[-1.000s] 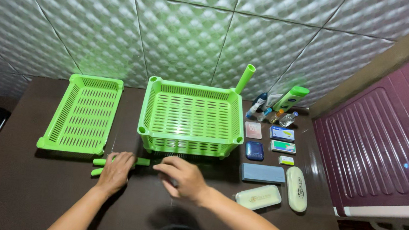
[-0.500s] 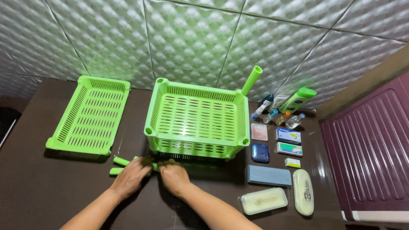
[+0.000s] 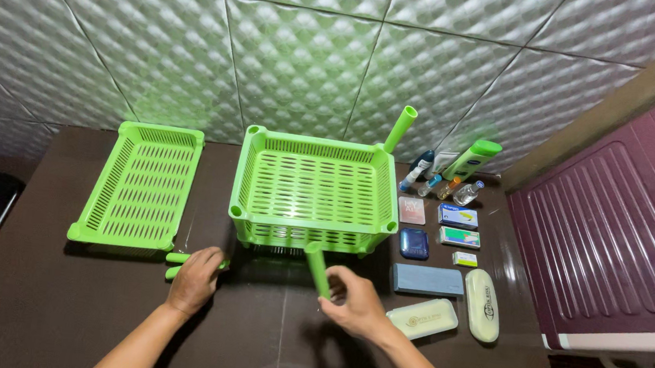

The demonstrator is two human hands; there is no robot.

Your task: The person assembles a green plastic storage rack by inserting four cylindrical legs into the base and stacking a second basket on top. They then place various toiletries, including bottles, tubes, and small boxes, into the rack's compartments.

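My right hand (image 3: 355,301) grips a short green plastic tube (image 3: 317,267), tilted up towards the front edge of the stacked green basket (image 3: 314,192). Another green tube (image 3: 399,129) stands upright in that basket's far right corner. My left hand (image 3: 194,279) rests palm down on the dark table over two more green tubes (image 3: 178,265) lying in front of a single flat green basket tray (image 3: 139,184). Whether the left hand is gripping them is unclear.
Right of the stacked basket lie small boxes (image 3: 457,216), a blue case (image 3: 415,244), a grey-blue bar (image 3: 427,279), two pale oblong cases (image 3: 482,304), and bottles (image 3: 455,171) near the quilted white wall. A maroon cabinet (image 3: 615,241) stands at the right.
My right hand has picked up a green tube from the table and raised it towards the stacked basket. The left hand stays on the remaining tubes. The view has shifted slightly.
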